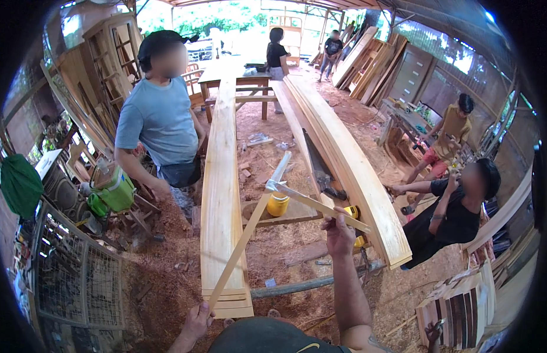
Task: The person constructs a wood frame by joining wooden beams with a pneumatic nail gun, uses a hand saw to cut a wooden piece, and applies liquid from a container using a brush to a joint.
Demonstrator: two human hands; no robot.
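Note:
A long angled piece of thin pale strips [241, 241] stretches between my hands; its arms meet near the middle, where a short whitish length points upward. I cannot make out its exact kind. My left hand [198, 320] pinches its lower end beside the near end of the left stack of long boards [221, 176]. My right hand [341, 236] is closed round the other arm, beside the right stack of boards [358, 176]. Next to my right fingers is a yellow tool [353, 212], partly hidden. A handsaw [316, 162] lies along the right stack's inner side.
A yellow container [277, 204] stands on a crosspiece between the stacks. One person [161, 117] stands at the left, another [461, 206] sits low at the right. Other people are farther back. Wood pieces [461, 312] lie at lower right; shavings cover the floor.

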